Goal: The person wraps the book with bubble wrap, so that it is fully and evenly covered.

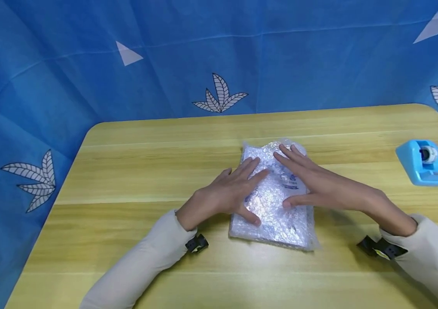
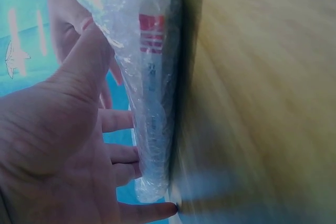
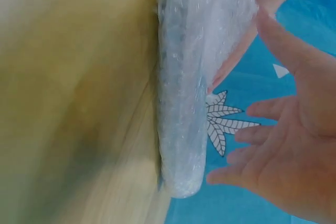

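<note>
A flat rectangular package (image 1: 273, 225) wrapped in clear bubble wrap lies on the wooden table, with dark print showing through near its right side. My left hand (image 1: 232, 193) spreads over its left part, fingers extended and thumb apart. Across the right side my right hand (image 1: 319, 182) is spread too, its fingers toward the far edge. In the left wrist view, the wrapped package (image 2: 155, 93) shows a narrow side with a red band and faint lettering; the left thumb lies along its top. The right wrist view has the right thumb at the wrap (image 3: 181, 103), the other fingers straight.
A light blue tape dispenser (image 1: 410, 161) with a roll in it stands at the table's right. The wooden tabletop (image 1: 145, 171) ends at a rounded far edge, beyond which hangs a blue cloth (image 1: 188, 51) with leaf and triangle prints.
</note>
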Demonstrator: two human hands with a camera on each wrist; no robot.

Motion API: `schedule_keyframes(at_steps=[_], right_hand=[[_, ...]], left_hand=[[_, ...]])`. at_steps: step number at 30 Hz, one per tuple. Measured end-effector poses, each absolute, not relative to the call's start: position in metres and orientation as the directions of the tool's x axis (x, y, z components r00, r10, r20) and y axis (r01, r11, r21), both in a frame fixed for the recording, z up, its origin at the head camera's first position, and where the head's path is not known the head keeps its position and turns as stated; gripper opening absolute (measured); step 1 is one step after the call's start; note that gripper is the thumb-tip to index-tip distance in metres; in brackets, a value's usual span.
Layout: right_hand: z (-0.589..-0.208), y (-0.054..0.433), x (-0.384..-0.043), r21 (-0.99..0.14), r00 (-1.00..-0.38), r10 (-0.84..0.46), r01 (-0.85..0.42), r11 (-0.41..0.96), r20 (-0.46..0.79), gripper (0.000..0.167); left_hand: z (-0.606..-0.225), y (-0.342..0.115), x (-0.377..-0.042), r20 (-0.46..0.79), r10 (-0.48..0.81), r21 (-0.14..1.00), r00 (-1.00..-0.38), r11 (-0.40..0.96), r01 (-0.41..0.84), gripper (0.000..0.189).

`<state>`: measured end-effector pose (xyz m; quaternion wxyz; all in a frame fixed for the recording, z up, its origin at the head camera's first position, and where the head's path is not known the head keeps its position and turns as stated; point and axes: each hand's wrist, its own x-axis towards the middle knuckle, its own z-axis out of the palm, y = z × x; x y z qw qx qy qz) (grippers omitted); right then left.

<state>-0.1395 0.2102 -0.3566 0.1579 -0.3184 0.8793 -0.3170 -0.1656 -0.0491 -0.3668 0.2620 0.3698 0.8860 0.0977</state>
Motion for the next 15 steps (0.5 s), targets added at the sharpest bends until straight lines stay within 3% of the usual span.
schedule_keyframes(at_steps=[5,15], right_hand=[[-0.354,0.216,-0.123,-0.677,-0.758,-0.649,-0.446,0.586,-0.063,0.091],[-0.355,0.228,-0.096,-0.676,-0.783,-0.619,-0.423,0.603,-0.062,0.089]], left_hand=[[-0.366,-0.050,-0.165,-0.392,0.707,0.360,-0.589,0.707,0.609,0.123],[-0.367,-0.050,-0.165,-0.376,0.721,0.389,-0.582,0.693,0.607,0.122]])
